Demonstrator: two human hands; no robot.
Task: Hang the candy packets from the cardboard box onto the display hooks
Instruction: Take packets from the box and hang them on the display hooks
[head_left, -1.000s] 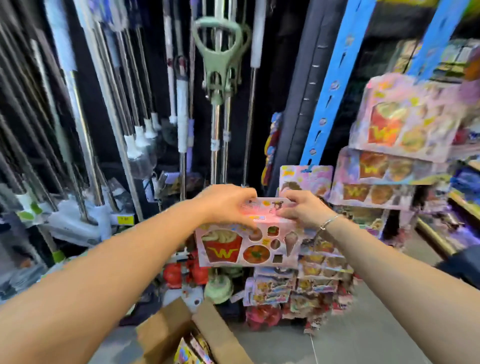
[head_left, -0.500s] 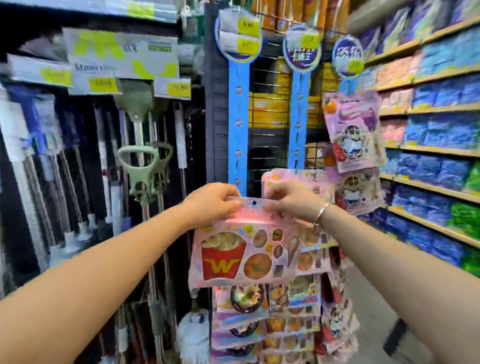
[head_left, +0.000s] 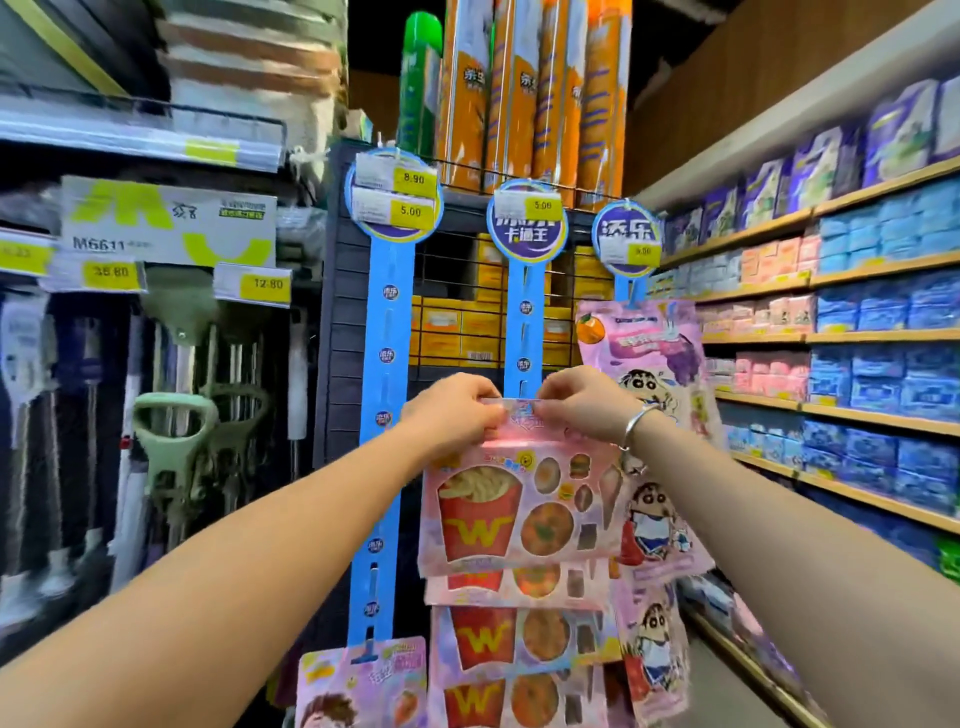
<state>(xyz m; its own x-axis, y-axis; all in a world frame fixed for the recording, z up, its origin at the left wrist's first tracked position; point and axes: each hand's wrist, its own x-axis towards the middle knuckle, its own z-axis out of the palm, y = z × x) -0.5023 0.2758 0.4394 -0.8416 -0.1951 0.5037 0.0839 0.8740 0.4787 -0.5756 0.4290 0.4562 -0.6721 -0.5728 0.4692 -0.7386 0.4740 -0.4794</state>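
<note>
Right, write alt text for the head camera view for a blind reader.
Left hand and right hand pinch the top edge of a pink fries-print candy packet at the middle blue display strip, above matching hung packets. Mops hang at left; shelves of blue packs line the right.

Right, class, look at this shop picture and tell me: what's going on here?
A person is stocking a shop display. Their left hand and right hand pinch the top edge of a pink candy packet printed with a red fries carton, holding it up against the middle blue plastic hanging strip. More of the same fries packets hang below it. Whether the packet's hole is on a hook yet cannot be told; the hands cover that spot.
</note>
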